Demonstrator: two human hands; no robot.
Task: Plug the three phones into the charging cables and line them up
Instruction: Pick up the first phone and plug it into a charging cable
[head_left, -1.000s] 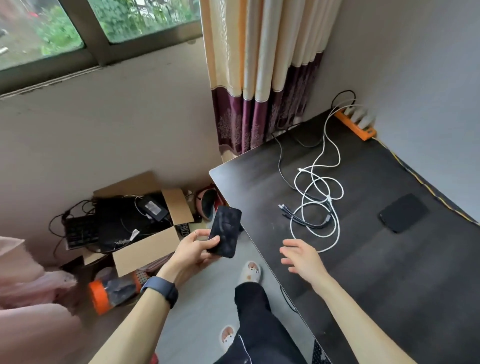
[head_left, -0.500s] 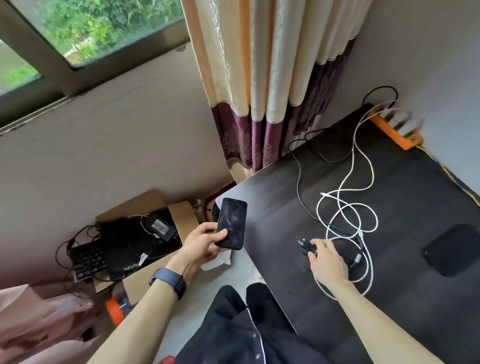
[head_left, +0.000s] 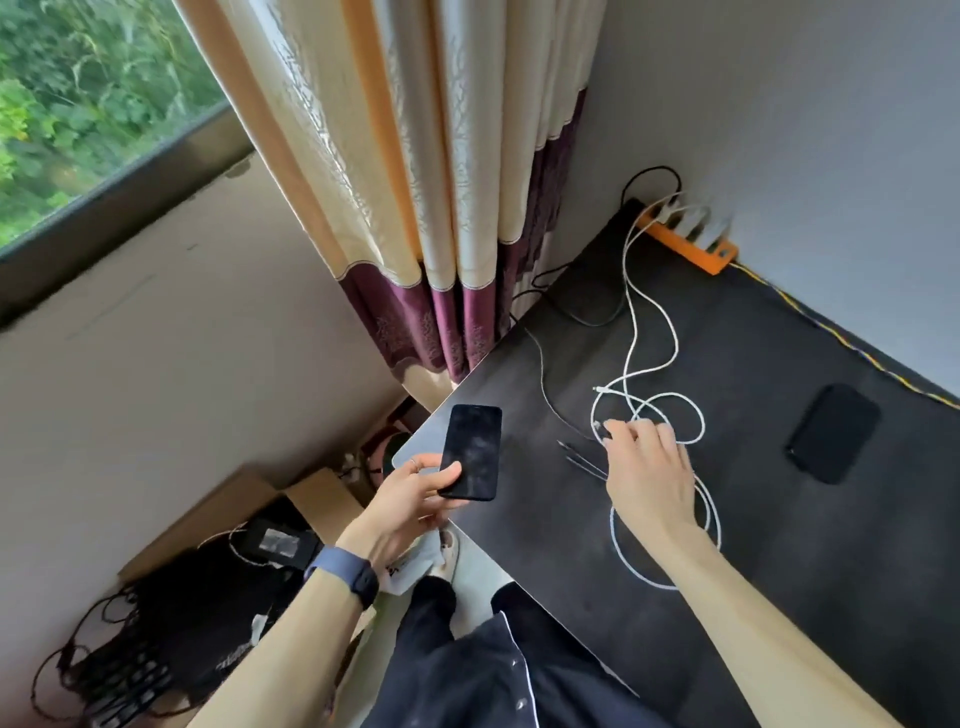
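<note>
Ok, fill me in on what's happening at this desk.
A person is getting phones onto chargers. The left hand holds a dark phone at the corner of the black desk, not yet plugged in. The right hand pinches the end of a white cable from the tangle that runs to the orange power strip. A second phone lies on the desk, unplugged. No third phone is in view.

The left hand (head_left: 410, 499) is staying at about 9 o'clock from the right hand (head_left: 647, 473), palm turned up, with the thumb and fingers closing on a dark phone (head_left: 471, 452). A blue band is sitting on its wrist. The right forearm is reaching toward 11 o'clock, palm down, and its fingertips (head_left: 613, 428) are pinching a white cable end (head_left: 598, 426).
</note>
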